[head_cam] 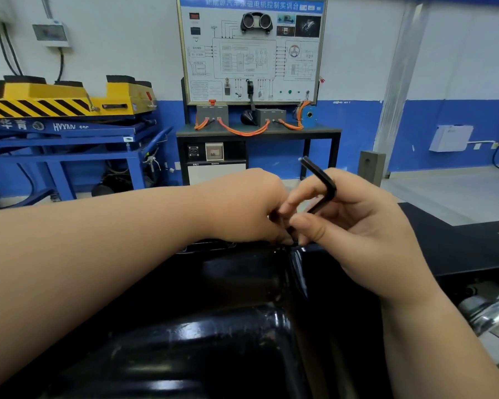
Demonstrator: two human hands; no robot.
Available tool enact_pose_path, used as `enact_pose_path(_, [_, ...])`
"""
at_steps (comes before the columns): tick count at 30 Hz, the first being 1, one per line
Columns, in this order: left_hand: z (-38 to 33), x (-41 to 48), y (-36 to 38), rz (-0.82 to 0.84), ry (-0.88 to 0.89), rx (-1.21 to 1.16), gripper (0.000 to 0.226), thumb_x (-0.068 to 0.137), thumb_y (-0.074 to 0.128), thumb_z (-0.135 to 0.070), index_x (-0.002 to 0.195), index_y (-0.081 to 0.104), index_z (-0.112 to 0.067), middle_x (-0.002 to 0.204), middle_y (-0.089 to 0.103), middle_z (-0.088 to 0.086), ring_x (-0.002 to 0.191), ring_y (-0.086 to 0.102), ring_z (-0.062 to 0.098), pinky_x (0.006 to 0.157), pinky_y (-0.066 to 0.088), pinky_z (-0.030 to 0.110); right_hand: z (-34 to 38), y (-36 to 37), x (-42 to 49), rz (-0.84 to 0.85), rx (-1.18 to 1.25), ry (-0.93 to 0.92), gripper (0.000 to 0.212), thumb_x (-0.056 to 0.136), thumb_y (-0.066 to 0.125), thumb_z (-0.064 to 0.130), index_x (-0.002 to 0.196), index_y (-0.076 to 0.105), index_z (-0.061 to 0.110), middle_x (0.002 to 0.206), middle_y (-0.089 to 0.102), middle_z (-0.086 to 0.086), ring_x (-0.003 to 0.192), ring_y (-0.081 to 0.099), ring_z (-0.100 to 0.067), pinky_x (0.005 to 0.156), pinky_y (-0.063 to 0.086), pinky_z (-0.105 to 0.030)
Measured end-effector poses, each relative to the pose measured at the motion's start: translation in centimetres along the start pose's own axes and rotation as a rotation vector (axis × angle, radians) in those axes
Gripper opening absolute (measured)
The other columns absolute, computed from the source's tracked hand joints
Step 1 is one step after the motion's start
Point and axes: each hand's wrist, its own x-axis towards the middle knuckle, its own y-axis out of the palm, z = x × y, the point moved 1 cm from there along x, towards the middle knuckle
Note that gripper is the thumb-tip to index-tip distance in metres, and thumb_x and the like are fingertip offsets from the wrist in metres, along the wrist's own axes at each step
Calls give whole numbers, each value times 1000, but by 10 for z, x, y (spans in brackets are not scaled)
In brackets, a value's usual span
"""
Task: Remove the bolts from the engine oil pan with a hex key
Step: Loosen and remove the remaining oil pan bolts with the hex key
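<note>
Lies dark and matte at right: a surface (473, 243) meeting the far side of the glossy black oil pan (213, 341); unclear whether bearing the pan itself. Beyond, gives way to pale grey floor (450, 191). Bears there a black-framed stand (323, 130) topped with grey boxes (212, 115) and looping orange cables (242, 132), a blue lift table (69, 139) at left under a yellow striped platform (55, 102), and a grey block (372, 167) just beside the wall.

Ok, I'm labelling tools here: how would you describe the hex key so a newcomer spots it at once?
Find the black oil pan filling the bottom of the view; the left hand and right hand meet at its far edge. The right hand pinches the hex key, a black L-shaped bar whose bend rises above the fingers. Nothing else nearby is thin and angled.
</note>
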Motion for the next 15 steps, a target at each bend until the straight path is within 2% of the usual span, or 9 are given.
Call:
enact_pose_path(3, [1,0,0,-10,-11,26,36,82,64,-26,55,41,-33,61,51,-9,61,50,7,62,41,22,2,-3,-1,76,16,2,23,84,58,4,100,67,18,94,72,-1,63,62,-23,66,55,-31])
enact_pose_path(5, [0,1,0,15,-3,48,34,82,63,-27,56,41,-31,60,51,-7,60,50,9,64,43,29,0,-4,-1,77,23,16,26,84,54,1,98,68,19,92,74,-1,65,65,-22,70,56,-29])
enact_pose_path(6, [1,2,1,23,2,52,33,82,64,-27,57,41,-31,61,52,-7,60,50,9,63,43,29,0,-3,-1,66,21,19,26,83,54,1,95,69,18,91,74,-2,65,65,-22,71,56,-29])
enact_pose_path(8, [2,1,1,18,5,51,33,82,65,-28,57,43,-32,59,54,-10,59,51,2,57,40,18,-1,-2,0,37,8,23,22,79,59,2,89,71,18,88,74,-2,60,66,-19,68,57,-30])
enact_pose_path(9, [3,0,1,11,10,43,36,81,65,-26,54,43,-34,54,53,-13,57,50,-4,52,35,13,-1,-1,0,21,3,27,18,77,62,3,85,72,16,86,74,-2,57,65,-17,65,57,-30])
enact_pose_path(11, [4,-1,2,8,17,30,44,81,65,-21,49,39,-37,51,52,-28,53,46,-11,52,35,10,-2,-1,0,-13,0,34,12,71,69,5,77,73,15,79,73,-6,54,64,-18,60,57,-30])
enact_pose_path(13, [3,-1,2,8,18,32,43,80,64,-19,48,38,-35,51,49,-33,52,46,-10,54,35,10,-2,-2,-1,-21,-37,22,7,67,74,8,72,70,11,73,71,-13,57,64,-24,60,57,-40])
enact_pose_path(15, [3,-1,1,14,11,44,38,79,62,-19,52,41,-33,48,50,-25,51,46,-6,51,34,10,-2,0,-1,-10,-66,12,13,65,76,10,69,65,6,68,67,-14,62,63,-34,61,53,-51])
